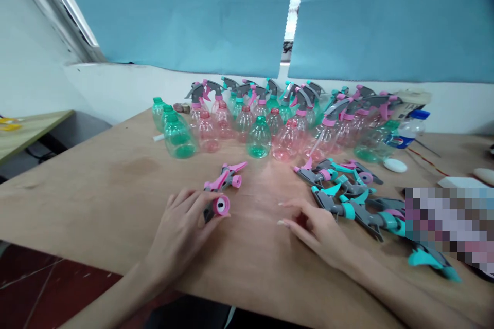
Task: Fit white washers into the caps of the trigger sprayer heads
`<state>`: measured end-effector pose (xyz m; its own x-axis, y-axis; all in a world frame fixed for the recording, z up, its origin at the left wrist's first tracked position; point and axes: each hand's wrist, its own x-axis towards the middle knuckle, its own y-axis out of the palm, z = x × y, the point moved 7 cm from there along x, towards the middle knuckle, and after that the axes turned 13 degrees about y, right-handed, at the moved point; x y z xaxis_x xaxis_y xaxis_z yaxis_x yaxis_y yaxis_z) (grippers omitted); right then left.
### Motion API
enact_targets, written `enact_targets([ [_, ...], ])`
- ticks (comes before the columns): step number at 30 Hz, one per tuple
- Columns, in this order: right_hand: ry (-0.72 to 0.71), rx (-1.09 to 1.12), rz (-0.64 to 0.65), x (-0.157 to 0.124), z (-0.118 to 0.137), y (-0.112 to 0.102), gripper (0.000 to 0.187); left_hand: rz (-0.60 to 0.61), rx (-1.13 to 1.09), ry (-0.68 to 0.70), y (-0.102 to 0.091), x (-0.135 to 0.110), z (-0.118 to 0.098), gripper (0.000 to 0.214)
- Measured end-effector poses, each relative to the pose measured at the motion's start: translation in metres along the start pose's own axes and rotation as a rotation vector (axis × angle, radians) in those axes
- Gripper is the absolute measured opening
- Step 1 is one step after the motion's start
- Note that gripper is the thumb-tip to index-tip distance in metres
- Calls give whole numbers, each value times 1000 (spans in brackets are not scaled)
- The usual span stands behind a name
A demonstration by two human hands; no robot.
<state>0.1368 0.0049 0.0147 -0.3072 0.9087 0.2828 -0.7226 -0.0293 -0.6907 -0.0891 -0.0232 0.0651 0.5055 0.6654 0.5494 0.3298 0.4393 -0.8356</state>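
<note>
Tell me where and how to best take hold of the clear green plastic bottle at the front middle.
The clear green plastic bottle is probably best pinched round its narrow neck, from the near side: it stands upright, bulging below, with clear pink plastic bottles behind and to its right.

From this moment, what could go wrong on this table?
The pink-collared spray head might slip, since the left hand holds it between thumb and fingers only. The right hand, close to teal spray heads, might knock them sideways. The open green bottle stands near pink bottles; one bump could topple several.
</note>
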Motion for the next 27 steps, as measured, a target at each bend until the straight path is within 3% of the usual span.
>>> enact_targets([
  [3, 4, -12, -1, 1, -3, 1, 31, 81, -1, -24, 5, -3, 0, 16],
  [7, 16, -30, 17, 2, -6, 4, 28, 191, -38, 24, 28, 4, -9, 20],
  [13, 25, -15, 67, 4, -4, 3, 29, 257, -32, 52, 45, 23, -11, 21],
  [27, 25, -25, 137, 4, 1, 6, 27, 300, -201, 155, 40, 27, -20, 27],
])
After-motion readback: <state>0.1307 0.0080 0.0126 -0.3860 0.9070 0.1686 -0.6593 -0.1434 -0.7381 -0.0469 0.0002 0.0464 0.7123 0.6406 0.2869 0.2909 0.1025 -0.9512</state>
